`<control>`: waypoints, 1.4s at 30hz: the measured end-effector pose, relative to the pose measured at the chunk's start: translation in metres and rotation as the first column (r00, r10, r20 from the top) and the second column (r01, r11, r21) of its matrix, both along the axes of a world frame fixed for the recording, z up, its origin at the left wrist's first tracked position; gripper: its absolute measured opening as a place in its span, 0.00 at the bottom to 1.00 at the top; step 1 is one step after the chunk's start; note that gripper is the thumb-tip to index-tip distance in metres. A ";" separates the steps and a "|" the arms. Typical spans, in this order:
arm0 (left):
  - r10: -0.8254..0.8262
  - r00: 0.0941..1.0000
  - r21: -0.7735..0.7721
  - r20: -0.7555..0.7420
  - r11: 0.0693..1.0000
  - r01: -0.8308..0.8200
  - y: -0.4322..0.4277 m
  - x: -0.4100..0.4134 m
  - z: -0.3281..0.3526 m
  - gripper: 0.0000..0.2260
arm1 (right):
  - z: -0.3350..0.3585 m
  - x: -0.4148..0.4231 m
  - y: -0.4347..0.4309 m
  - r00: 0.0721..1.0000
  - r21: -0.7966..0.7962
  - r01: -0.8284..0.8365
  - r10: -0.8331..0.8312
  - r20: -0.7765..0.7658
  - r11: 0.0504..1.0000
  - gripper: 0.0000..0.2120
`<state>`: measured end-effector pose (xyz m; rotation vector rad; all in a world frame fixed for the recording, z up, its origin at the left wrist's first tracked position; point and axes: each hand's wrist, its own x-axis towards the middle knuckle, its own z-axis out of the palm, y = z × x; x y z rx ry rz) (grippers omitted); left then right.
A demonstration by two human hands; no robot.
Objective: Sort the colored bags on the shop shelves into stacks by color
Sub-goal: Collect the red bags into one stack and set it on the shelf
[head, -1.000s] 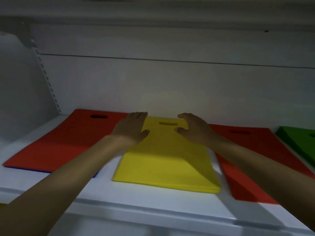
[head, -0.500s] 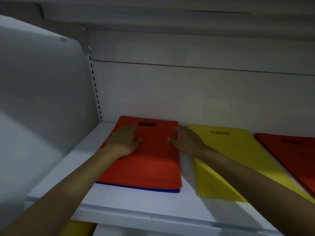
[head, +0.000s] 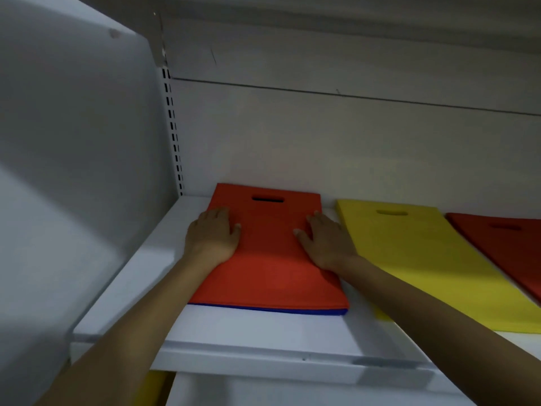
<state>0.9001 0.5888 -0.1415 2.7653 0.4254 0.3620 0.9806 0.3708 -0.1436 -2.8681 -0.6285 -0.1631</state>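
The red bags (head: 272, 259) lie in a flat pile at the left end of the white shelf (head: 263, 332), close to the back wall; a thin blue bag (head: 263, 308) peeks out under the pile along its front edge. Just to the right is a pile of yellow bags (head: 424, 259), and past that another red pile (head: 503, 247).

These bags look thin, soft and light, like cloth sheets; I think they will bend and flop if you lift them by one corner, and the top ones may slide off the ones below. It seems best to hold the pile by its two long sides, or to hook fingers in the cut-out handle (head: 268, 199) near the back.

Both arms reach up and forward onto the shelf; the left hand (head: 212, 238) lies flat on the left side of the top red bag, and the right hand (head: 325, 241) lies flat on the right side. The fingers are straight and point to the wall, the thumbs point in at each other; neither hand is gripping anything, they only press down on the pile.
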 end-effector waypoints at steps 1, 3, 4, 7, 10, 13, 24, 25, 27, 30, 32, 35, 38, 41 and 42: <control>0.081 0.996 -0.022 -0.024 0.996 -0.082 0.001 0.000 0.000 0.30 | 0.000 0.000 0.000 0.999 -0.013 0.042 -0.042 0.017 0.999 0.34; 0.213 0.971 -0.083 -0.106 0.972 -0.222 0.003 0.001 0.002 0.37 | -0.001 0.000 0.000 0.993 -0.035 0.120 -0.120 0.017 0.992 0.38; 0.243 0.961 -0.101 -0.133 0.961 -0.257 0.004 0.002 0.002 0.39 | -0.001 0.000 0.000 0.990 -0.049 0.140 -0.140 0.004 0.989 0.39; 0.268 0.954 -0.089 -0.138 0.956 -0.281 0.004 0.004 0.001 0.39 | -0.002 0.001 0.000 0.990 -0.069 0.143 -0.142 0.014 0.987 0.39; 0.273 0.954 -0.081 -0.123 0.955 -0.284 0.006 0.006 0.000 0.36 | -0.002 0.002 -0.001 0.988 -0.078 0.120 -0.111 0.109 0.990 0.36; 0.270 0.961 -0.159 -0.066 0.948 -0.277 0.008 0.005 0.002 0.32 | 0.002 -0.001 0.001 0.978 -0.118 0.122 -0.099 0.184 0.985 0.32; 0.329 0.892 -0.435 0.312 0.883 -0.173 0.019 0.001 0.000 0.12 | 0.013 -0.013 0.002 0.984 0.309 0.162 -0.175 0.015 0.937 0.30; 0.331 0.885 -0.434 0.329 0.885 -0.169 0.019 0.001 0.000 0.10 | 0.016 -0.012 0.003 0.982 0.491 0.189 -0.165 -0.091 0.851 0.29; 0.327 0.869 -0.441 0.370 0.886 -0.145 0.020 0.001 0.000 0.07 | 0.020 -0.010 0.004 0.956 0.775 0.270 -0.065 -0.285 0.571 0.27; 0.317 0.840 -0.484 0.440 0.872 -0.076 0.018 -0.002 0.004 0.05 | 0.025 0.000 0.000 0.884 0.854 0.425 0.065 -0.463 0.299 0.26; 0.303 0.817 -0.499 0.491 0.866 -0.021 0.015 -0.005 0.008 0.03 | 0.026 0.007 -0.005 0.850 0.848 0.464 0.139 -0.507 0.255 0.13; 0.278 0.800 -0.523 0.531 0.851 0.052 0.011 -0.006 0.021 0.02 | 0.031 0.014 -0.017 0.880 0.862 0.421 0.102 -0.463 0.283 0.06; 0.211 0.817 -0.499 0.537 0.860 0.107 0.003 -0.001 0.046 0.02 | 0.045 0.017 -0.038 0.953 0.890 0.274 0.020 -0.302 0.364 0.11; 0.068 0.833 -0.453 0.549 0.862 0.228 -0.016 0.006 0.074 0.02 | 0.064 0.018 -0.066 0.990 0.888 0.143 -0.047 -0.136 0.437 0.09; 0.025 0.837 -0.449 0.547 0.852 0.268 -0.026 0.008 0.084 0.02 | 0.069 0.020 -0.077 0.993 0.878 0.117 -0.063 -0.099 0.465 0.07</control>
